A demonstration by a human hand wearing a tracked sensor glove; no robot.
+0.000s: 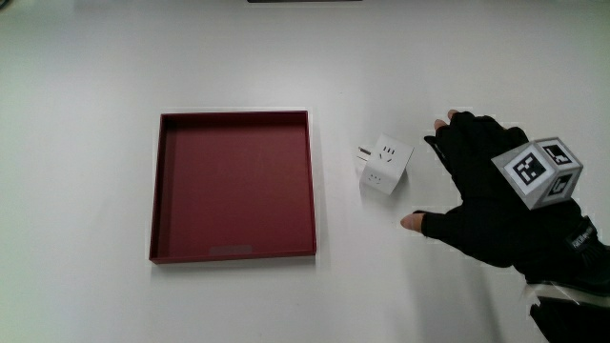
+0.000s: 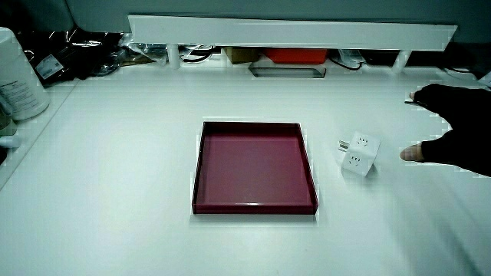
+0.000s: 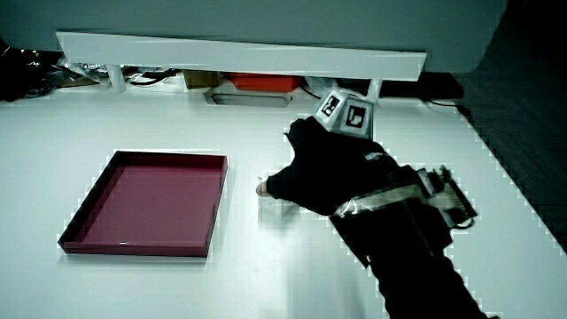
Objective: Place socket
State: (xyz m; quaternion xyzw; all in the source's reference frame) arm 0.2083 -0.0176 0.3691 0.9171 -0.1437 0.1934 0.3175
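A white cube socket (image 1: 385, 164) with prongs on one face lies on the table between the dark red tray (image 1: 170, 191) and the hand (image 1: 481, 186). The hand is beside the socket, a short gap from it, fingers spread and holding nothing. The patterned cube (image 1: 537, 171) sits on the hand's back. In a side view the socket (image 2: 359, 155) lies beside the tray (image 2: 199, 165), with the hand (image 2: 453, 126) spread close by. In a side view the hand (image 3: 323, 168) hides nearly all of the socket; the tray (image 3: 89, 213) holds nothing.
A low white partition (image 2: 291, 31) runs along the table's edge farthest from the person, with cables, a red box (image 2: 295, 55) and a metal frame (image 2: 288, 72) under it. A white container (image 2: 17, 77) stands at a table edge.
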